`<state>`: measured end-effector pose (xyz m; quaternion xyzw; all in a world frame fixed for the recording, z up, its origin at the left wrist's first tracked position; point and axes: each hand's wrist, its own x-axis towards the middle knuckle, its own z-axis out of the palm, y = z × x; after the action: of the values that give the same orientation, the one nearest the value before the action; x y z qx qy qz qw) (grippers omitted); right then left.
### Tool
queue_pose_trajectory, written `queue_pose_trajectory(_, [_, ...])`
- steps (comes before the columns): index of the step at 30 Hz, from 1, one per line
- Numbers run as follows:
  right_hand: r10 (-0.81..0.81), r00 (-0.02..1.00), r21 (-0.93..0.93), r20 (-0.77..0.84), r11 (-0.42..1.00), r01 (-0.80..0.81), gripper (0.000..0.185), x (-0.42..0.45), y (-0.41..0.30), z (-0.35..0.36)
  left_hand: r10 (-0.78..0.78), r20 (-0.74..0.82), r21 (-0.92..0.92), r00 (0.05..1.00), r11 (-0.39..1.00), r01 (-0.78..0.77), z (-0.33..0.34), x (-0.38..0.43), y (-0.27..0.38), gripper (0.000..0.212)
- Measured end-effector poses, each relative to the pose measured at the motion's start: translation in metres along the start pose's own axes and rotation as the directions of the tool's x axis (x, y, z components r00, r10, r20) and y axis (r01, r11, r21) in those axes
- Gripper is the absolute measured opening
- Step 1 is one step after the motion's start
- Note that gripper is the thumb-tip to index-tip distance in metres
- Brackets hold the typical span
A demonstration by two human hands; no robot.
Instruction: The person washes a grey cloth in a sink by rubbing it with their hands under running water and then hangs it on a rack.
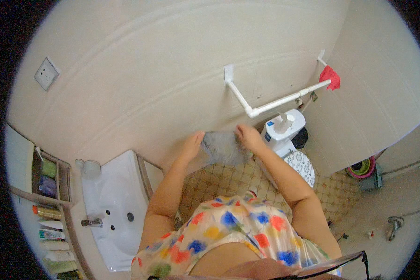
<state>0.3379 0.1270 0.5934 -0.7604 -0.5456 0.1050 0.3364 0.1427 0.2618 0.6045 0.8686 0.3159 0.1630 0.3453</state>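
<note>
Between my two hands a thin, see-through grey sheet, probably a plastic bag [224,147], is spread out above the tiled floor. My left hand [193,144] grips its upper left edge, and my right hand [249,138] pinches the upper right edge. Motion blurs the sheet's lower part and my right hand. Just beyond my right hand stands a white toilet cistern [274,140], with a white roll [287,122] on its lid. Below it is the patterned toilet lid [299,166], partly behind my right forearm.
A white pipe rail [287,101] juts from the wall, with a red cloth [330,77] at its far end. A black bin [300,138] stands beside the toilet. The white washbasin [120,196] is at left, near a shelf cabinet [57,178]. Stacked basins [362,168] sit at right.
</note>
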Motion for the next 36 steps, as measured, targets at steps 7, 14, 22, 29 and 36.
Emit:
queue_pose_trajectory(7, [0.131,0.979,0.398,-0.158,0.916,-0.058,0.015,0.009,-0.013,-0.034,0.062,-0.078,-0.323,0.995,0.943,-0.084,0.017,0.028,0.009,0.03])
queue_pose_trajectory(14, [0.159,0.965,0.292,-0.207,0.952,-0.094,0.018,0.002,-0.02,-0.064,0.216,-0.161,-0.278,0.963,0.926,-0.254,0.018,0.039,0.007,0.025])
queue_pose_trajectory(22, [0.17,0.98,0.333,-0.106,0.934,-0.126,0.018,-0.013,-0.015,-0.074,0.186,0.185,-0.312,0.965,0.942,-0.122,0.025,0.047,-0.02,0.027])
queue_pose_trajectory(29, [0.32,0.947,0.601,0.004,0.756,-0.258,0.013,0.01,-0.005,-0.087,0.097,0.003,-0.195,0.995,0.976,-0.095,-0.018,0.083,0.016,0.029])
queue_pose_trajectory(36, [0.474,0.879,0.931,-0.042,0.338,-0.138,0.014,0.066,0.042,-0.098,0.474,-0.119,0.159,0.873,0.877,-0.454,-0.033,0.191,0.097,0.029])
